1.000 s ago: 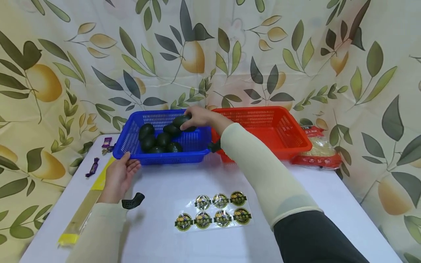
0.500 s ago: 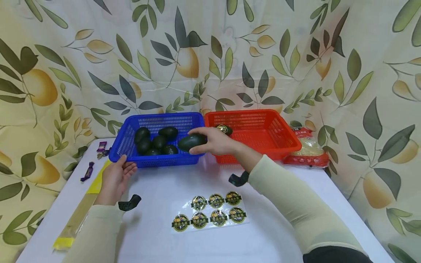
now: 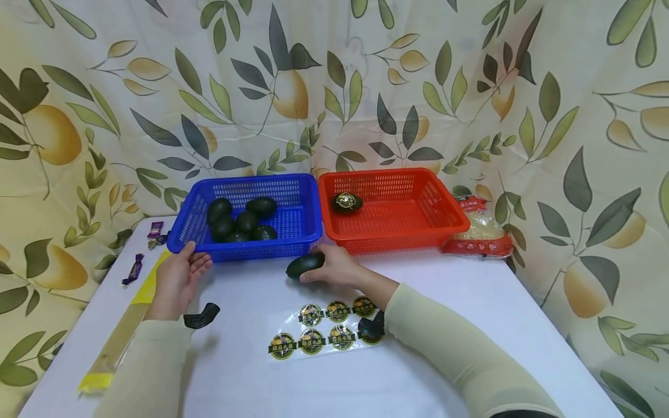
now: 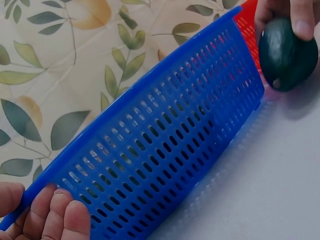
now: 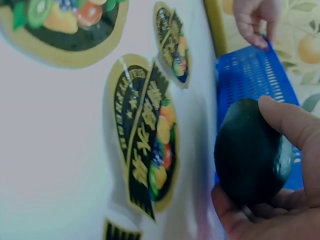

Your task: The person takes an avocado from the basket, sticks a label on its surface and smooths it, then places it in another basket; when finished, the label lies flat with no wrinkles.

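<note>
My right hand point(image 3: 337, 266) grips a dark green avocado point(image 3: 305, 266) over the white table, just in front of the blue basket point(image 3: 245, 253). In the right wrist view the thumb and fingers close round the avocado point(image 5: 252, 152). With thumb and fingers, my left hand point(image 3: 177, 281) pinches the blue basket's front left rim, as the left wrist view shows at the rim point(image 4: 37, 185). Several more avocados point(image 3: 220, 227) lie inside that basket. One avocado bearing a round sticker point(image 3: 346, 202) rests in the red basket point(image 3: 394, 244) to the right.
A clear sheet of round black-and-gold stickers point(image 3: 324, 331) lies on the table before me, below the right wrist. Wrapped candies point(image 3: 133, 270) and a long clear packet with yellow ends point(image 3: 112, 342) are at the left. A red-and-clear food bag point(image 3: 481, 235) stands beside the red basket.
My right hand has lifted an avocado out of the blue basket and brought it forward and down to the table in front. The left hand stays on the basket's rim.
</note>
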Tool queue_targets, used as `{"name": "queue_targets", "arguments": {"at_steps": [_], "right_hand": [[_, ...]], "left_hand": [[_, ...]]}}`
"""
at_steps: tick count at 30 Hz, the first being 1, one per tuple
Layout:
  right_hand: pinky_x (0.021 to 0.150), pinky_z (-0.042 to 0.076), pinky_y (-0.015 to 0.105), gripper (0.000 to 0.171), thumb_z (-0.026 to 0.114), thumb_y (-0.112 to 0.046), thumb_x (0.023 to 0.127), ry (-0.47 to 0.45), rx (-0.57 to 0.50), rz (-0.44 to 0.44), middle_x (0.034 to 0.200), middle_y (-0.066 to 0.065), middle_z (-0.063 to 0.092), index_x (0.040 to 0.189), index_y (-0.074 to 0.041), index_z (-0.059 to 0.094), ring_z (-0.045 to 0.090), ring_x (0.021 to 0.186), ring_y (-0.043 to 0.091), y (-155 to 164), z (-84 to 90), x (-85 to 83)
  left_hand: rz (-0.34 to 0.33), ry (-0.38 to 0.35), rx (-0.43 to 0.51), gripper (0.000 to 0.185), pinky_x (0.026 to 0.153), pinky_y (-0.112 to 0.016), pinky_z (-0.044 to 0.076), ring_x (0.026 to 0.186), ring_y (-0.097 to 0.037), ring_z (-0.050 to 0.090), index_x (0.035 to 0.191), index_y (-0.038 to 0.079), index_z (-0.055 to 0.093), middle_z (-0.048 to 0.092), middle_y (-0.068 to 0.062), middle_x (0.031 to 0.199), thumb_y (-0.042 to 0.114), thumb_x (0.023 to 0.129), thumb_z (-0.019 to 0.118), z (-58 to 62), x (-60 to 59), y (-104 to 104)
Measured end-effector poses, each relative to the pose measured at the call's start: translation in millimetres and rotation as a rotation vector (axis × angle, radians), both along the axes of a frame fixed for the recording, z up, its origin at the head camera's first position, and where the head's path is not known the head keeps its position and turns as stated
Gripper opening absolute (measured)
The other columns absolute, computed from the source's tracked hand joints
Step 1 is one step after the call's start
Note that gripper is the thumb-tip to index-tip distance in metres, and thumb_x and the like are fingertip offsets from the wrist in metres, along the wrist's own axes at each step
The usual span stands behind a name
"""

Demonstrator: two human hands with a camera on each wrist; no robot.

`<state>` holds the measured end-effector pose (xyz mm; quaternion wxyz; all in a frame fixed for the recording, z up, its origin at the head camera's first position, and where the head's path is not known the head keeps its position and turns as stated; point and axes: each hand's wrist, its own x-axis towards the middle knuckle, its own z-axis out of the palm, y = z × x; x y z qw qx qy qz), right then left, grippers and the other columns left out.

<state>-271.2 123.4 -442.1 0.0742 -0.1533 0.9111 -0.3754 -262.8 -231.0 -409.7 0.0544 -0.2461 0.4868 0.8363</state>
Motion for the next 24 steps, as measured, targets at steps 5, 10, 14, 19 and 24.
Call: {"name": "queue_targets", "arguments": {"at_steps": [5, 10, 14, 19, 24], "right_hand": [[0.09, 0.055, 0.037, 0.069, 0.093, -0.043, 0.074, 0.012, 0.009, -0.033, 0.11, 0.006, 0.073, 0.125, -0.005, 0.065, 0.065, 0.1, 0.021, -9, -8.2, -7.0], [0.096, 0.054, 0.04, 0.072, 0.089, -0.047, 0.079, 0.02, 0.022, -0.078, 0.116, 0.009, 0.072, 0.13, -0.004, 0.062, 0.065, 0.105, 0.023, -12, -11.9, -8.1], [0.104, 0.052, 0.044, 0.08, 0.088, -0.049, 0.08, 0.029, 0.037, -0.098, 0.128, 0.012, 0.069, 0.137, -0.003, 0.057, 0.064, 0.116, 0.028, -10, -10.5, -6.8], [0.111, 0.049, 0.047, 0.088, 0.09, -0.044, 0.08, 0.025, 0.034, -0.072, 0.14, 0.014, 0.064, 0.146, -0.004, 0.049, 0.061, 0.127, 0.03, -3, -7.5, -3.0], [0.118, 0.043, 0.051, 0.093, 0.087, -0.04, 0.085, 0.096, 0.081, 0.031, 0.157, 0.015, 0.05, 0.156, -0.004, 0.039, 0.052, 0.141, 0.031, 6, 2.8, 19.5]], "left_hand": [[0.007, 0.001, 0.01, 0.031, 0.088, -0.026, 0.061, 0.102, -0.016, 0.066, 0.129, 0.016, 0.047, 0.065, -0.002, 0.101, 0.034, 0.106, 0.057, -0.5, -1.8, -1], [0.009, 0.007, 0.004, 0.036, 0.087, -0.026, 0.061, 0.103, -0.017, 0.067, 0.134, 0.015, 0.046, 0.066, -0.002, 0.099, 0.034, 0.106, 0.057, -0.8, -2.6, 0], [0.011, 0.015, 0.014, 0.036, 0.087, -0.026, 0.061, 0.104, -0.017, 0.066, 0.133, 0.014, 0.046, 0.066, -0.003, 0.101, 0.033, 0.106, 0.058, -2.2, -3.0, 0], [0.03, 0.016, -0.001, 0.032, 0.086, -0.026, 0.062, 0.109, -0.018, 0.065, 0.127, 0.015, 0.049, 0.065, -0.003, 0.104, 0.035, 0.105, 0.059, -3.5, -4.9, 2], [0.012, -0.002, -0.038, 0.037, 0.091, -0.026, 0.06, 0.109, -0.016, 0.065, 0.125, 0.017, 0.05, 0.066, 0.0, 0.109, 0.048, 0.105, 0.051, -8.7, 3.2, 8]]}}
